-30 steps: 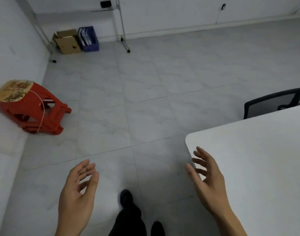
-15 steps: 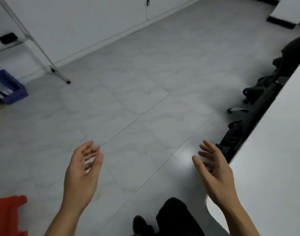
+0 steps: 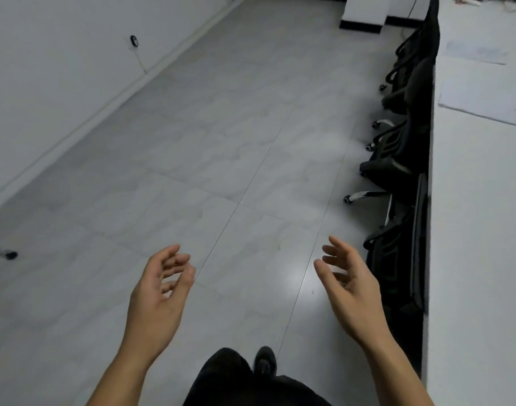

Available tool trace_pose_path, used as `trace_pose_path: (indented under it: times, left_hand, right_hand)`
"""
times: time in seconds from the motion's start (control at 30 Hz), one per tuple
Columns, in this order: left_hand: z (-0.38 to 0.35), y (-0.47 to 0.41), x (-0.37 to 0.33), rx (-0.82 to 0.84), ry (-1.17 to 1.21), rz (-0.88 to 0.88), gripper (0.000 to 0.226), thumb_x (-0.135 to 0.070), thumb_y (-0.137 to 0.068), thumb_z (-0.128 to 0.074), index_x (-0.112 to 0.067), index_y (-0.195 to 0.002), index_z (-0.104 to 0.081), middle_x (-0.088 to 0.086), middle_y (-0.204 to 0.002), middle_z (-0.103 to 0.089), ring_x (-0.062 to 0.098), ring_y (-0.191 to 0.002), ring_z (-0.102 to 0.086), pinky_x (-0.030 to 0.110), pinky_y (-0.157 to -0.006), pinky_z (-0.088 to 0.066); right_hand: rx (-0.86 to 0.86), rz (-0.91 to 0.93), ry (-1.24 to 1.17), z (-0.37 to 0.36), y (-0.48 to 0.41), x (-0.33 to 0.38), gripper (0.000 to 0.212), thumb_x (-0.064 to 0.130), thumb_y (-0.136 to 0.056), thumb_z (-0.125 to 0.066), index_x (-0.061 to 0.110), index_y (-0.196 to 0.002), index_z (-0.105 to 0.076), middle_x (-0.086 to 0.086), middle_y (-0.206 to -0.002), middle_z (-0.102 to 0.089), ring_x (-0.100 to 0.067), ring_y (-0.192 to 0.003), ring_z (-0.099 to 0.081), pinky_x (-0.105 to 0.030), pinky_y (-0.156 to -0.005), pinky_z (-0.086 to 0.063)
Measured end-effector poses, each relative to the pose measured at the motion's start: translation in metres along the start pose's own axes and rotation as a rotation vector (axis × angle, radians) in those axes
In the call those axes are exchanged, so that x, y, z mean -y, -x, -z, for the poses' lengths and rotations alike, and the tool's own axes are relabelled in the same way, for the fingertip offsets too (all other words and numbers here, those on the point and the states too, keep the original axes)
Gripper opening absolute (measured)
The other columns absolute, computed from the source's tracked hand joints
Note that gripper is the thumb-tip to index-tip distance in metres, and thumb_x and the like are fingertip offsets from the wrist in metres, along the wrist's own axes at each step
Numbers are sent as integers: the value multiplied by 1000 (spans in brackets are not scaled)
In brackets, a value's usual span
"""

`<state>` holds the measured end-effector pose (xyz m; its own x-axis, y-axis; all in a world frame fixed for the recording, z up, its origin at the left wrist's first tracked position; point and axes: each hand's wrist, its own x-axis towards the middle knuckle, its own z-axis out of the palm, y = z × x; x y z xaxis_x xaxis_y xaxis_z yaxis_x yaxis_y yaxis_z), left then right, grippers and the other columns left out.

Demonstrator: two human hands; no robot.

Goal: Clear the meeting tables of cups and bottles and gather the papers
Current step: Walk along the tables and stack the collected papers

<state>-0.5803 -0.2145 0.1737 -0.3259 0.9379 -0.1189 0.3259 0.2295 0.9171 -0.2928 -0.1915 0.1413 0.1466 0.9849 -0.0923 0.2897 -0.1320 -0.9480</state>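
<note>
Although the nearer paper sheet (image 3: 479, 101) and the farther paper sheet (image 3: 475, 52) lay in plain view on the white meeting table (image 3: 479, 230), neither hand was near them. Both sheets rested flat, apart from each other, close to the table's left edge and well ahead of the person. No cup or bottle could be identified; small items (image 3: 485, 0) at the table's far end were too blurred to name. A row of black office chairs (image 3: 397, 159) stood tucked against that edge, between the walkway and the sheets. The left hand (image 3: 160, 291) and the right hand (image 3: 350, 288) hung over the tiled floor (image 3: 221, 142), both empty, with fingers loosely spread and slightly curled.

Probable faults:
- A foot could strike a projecting chair base during the approach.
- A reach across the chair backs could drag a sheet off the edge.
- White sheets could be overlooked against the white surface.
- Thin, flat paper could resist a pinch and crease.
</note>
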Motion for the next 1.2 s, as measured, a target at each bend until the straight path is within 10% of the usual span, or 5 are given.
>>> trace_pose_path:
  times: [0.53, 0.9, 1.2]
  left_hand:
    - [-134, -478, -99, 232, 21, -11, 33, -19, -94, -64, -29, -125, -56, -8, -111, -68, 7, -105, -65, 38, -95, -52]
    - [-368, -733, -216, 538, -86, -137, 30, -17, -94, -64, -38, -115, -57, -8, -116, -67, -2, -102, -64, 42, -99, -51]
    - [-543, -895, -351, 649, -60, -251, 34, -21, -94, -64, -29, -126, -56, -15, -118, -65, -5, -104, -62, 22, -87, -45]
  right_hand:
    - [-329, -148, 50, -32, -385, 42, 53, 23, -90, -71, 32, -139, -52, 17, -124, -62, 5, -110, -60, -13, -80, -49]
    - [-685, -274, -115, 20, -641, 0, 51, 20, -89, -73, 32, -135, -55, 13, -124, -64, 1, -111, -61, -14, -88, -50]
    - [-705, -242, -93, 134, -879, 34, 52, 24, -90, -72, 31, -138, -54, 15, -125, -62, -1, -113, -61, -24, -91, -50]
